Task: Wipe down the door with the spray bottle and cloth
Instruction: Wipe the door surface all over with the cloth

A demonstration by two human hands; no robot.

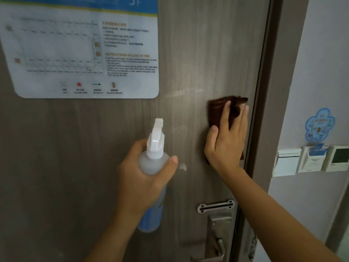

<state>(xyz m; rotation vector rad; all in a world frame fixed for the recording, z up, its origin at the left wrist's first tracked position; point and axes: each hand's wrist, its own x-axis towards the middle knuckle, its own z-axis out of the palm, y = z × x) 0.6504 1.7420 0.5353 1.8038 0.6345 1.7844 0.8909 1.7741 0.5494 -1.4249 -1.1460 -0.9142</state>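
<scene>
The door fills most of the frame, a hard, flat grey wood-grain panel with a laminated notice stuck at upper left. Right of centre, the right hand lies flat with straight fingers on a dark brown cloth, pressing it to the panel close to the frame edge. The cloth looks soft and limp, folded into a pad; it has no stiffness of its own, so it probably handles best under a spread palm, as here, or it will bunch and slide off.

At lower centre, the left hand grips the bottle with fingers and thumb curled round its shoulder, just under the white trigger head. The body is translucent plastic, with blue lower down. It seems light and rigid enough, though it may turn slippery if wet, so the narrow neck below the trigger is the sure place to hold it. How full it is I cannot tell through the blur.

A faint smear shows on the panel above the cloth, likely spray. At the bottom of the frame sit a metal latch and a handle, hard projections that a soft cloth could snag on.
</scene>
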